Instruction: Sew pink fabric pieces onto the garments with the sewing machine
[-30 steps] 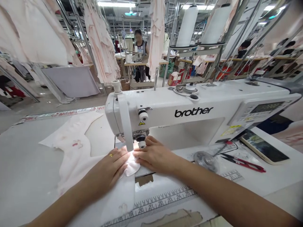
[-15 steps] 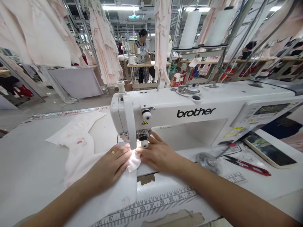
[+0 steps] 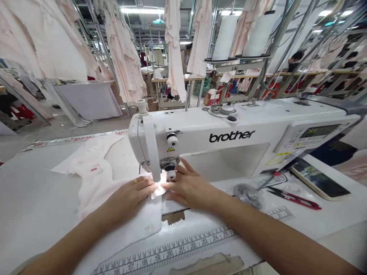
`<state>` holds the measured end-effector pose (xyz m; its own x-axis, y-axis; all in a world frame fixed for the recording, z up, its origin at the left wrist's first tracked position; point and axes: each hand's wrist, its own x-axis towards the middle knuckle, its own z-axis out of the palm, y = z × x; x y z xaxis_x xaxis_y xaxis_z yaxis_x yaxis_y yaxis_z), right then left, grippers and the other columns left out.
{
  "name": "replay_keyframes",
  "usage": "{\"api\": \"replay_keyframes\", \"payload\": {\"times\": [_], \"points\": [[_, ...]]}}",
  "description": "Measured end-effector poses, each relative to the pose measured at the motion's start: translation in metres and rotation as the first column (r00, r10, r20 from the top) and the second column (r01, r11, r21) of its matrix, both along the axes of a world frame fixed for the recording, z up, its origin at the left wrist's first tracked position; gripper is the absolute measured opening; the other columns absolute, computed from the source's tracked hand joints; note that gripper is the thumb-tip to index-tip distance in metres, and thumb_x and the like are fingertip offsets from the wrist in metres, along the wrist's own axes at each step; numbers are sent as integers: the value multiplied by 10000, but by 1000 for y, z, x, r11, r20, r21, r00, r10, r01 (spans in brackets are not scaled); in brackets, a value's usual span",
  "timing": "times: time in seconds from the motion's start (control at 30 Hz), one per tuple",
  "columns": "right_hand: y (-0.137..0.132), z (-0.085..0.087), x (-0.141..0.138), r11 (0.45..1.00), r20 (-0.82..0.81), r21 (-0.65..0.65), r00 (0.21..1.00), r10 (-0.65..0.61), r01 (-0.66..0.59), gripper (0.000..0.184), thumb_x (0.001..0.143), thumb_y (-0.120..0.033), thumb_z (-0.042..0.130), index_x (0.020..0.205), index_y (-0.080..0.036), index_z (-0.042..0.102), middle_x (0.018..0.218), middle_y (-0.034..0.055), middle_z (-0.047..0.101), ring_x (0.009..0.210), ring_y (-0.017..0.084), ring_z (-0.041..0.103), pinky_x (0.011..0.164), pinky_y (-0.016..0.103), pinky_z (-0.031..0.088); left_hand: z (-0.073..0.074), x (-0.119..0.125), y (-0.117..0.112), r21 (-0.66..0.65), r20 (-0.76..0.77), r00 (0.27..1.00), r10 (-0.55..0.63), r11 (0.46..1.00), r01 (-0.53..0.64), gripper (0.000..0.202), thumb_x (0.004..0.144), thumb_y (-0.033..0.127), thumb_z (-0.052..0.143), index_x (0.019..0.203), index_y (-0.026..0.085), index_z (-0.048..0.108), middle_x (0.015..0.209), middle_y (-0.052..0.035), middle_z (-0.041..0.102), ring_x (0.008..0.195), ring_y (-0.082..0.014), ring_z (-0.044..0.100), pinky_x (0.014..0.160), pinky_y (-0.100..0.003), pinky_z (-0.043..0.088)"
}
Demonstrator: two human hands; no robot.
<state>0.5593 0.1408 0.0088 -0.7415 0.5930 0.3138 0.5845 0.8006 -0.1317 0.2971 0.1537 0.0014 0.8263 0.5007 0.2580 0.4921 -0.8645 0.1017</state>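
A pale pink fabric piece point(image 3: 97, 187) with a small reddish print lies on the sewing machine table, its front edge gathered under the lit needle area. My left hand point(image 3: 134, 193), wearing a ring, has its fingers pressed together on the fabric just left of the needle. My right hand point(image 3: 192, 187) reaches in from the right, thumb and a finger closed on the fabric edge beside the presser foot, its other fingers partly behind the machine head. The white sewing machine point(image 3: 197, 130) stands over both hands; the needle itself is hidden.
Red-handled thread snips point(image 3: 295, 198), a phone point(image 3: 321, 179) and a clear round bobbin-like item point(image 3: 249, 195) lie to the right. A ruler strip point(image 3: 172, 250) runs along the near table edge. White thread cones point(image 3: 226, 38) and hanging pink garments point(image 3: 123, 57) stand behind.
Both hands stay at the needle, and the fabric's near corner has drawn back toward it. My right fingers have closed in toward the left hand. The view has shifted slightly to the right.
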Motion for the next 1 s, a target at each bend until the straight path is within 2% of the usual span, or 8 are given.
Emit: {"api": "replay_keyframes", "payload": {"times": [0.13, 0.2, 0.33, 0.47, 0.53, 0.67, 0.8, 1.0], "points": [[3, -1, 2, 999, -69, -2, 997, 40, -40, 174, 993, -369, 555, 1030, -251, 677, 1026, 9, 643, 1160, 190, 476, 1204, 443, 77, 5, 2, -8, -98, 9, 999, 53, 994, -52, 299, 950, 242, 497, 1246, 232, 536, 1231, -68, 621, 1131, -215, 587, 888, -372, 533], [4, -3, 2, 998, -96, 11, 994, 57, -56, 166, 996, -337, 545, 1048, -249, 676, 997, 11, 657, 1116, 195, 496, 1193, 445, 109, 5, 4, -11, -91, 51, 996, 69, 994, -64, 282, 935, 275, 539, 1213, 226, 544, 1182, -68, 630, 1068, -216, 602, 841, -369, 532], [3, -5, 1, 996, -135, 30, 987, 83, -80, 184, 974, -261, 559, 1131, -230, 651, 1010, 23, 666, 1102, 206, 496, 1170, 440, 148, -2, 6, -10, -51, 143, 989, 39, 998, -32, 235, 962, 147, 457, 1130, 237, 593, 1042, -31, 659, 919, -159, 621, 793, -322, 511], [1, -6, -1, 993, -119, 10, 986, 114, -114, 219, 981, -273, 555, 1183, -237, 633, 1043, 15, 653, 1117, 200, 489, 1167, 424, 132, -1, 5, -9, -71, 208, 978, 30, 997, -16, 219, 947, 107, 474, 1071, 213, 619, 1096, -32, 666, 956, -137, 627, 817, -291, 511], [0, -5, -2, 991, -94, -9, 987, 131, -132, 202, 991, -300, 553, 1161, -239, 643, 1058, 7, 647, 1110, 189, 497, 1169, 413, 115, 2, 4, -10, -62, 184, 983, -21, 998, 33, 211, 951, 103, 472, 1057, 200, 626, 1105, -37, 678, 1000, -143, 627, 845, -292, 519], [-3, -3, -4, 991, -42, -16, 990, 134, -135, 175, 1002, -314, 543, 1095, -229, 665, 1040, -2, 645, 1084, 167, 507, 1165, 394, 118, 7, -1, -11, -6, 24, 995, -98, 995, 98, 242, 975, 125, 440, 1120, 185, 624, 1159, -54, 686, 1117, -190, 608, 940, -356, 527], [-5, -1, -4, 992, 11, 1, 992, 124, -124, 154, 997, -308, 560, 1077, -224, 661, 1018, -12, 643, 1104, 161, 500, 1179, 411, 98, 4, -6, -12, 0, -69, 995, -74, 997, 74, 324, 982, 118, 408, 1245, 199, 579, 1266, -50, 654, 1190, -186, 590, 995, -361, 524], [-5, -2, -7, 998, 41, 57, 999, 10, -12, 227, 987, -430, 554, 1057, -236, 649, 1104, 30, 631, 1242, 211, 426, 1210, 480, 17, -8, -8, -5, -3, -19, 1000, 16, 1000, -16, 420, 952, 76, 391, 1305, 213, 571, 1351, -56, 608, 1236, -199, 578, 1006, -359, 523]]}}
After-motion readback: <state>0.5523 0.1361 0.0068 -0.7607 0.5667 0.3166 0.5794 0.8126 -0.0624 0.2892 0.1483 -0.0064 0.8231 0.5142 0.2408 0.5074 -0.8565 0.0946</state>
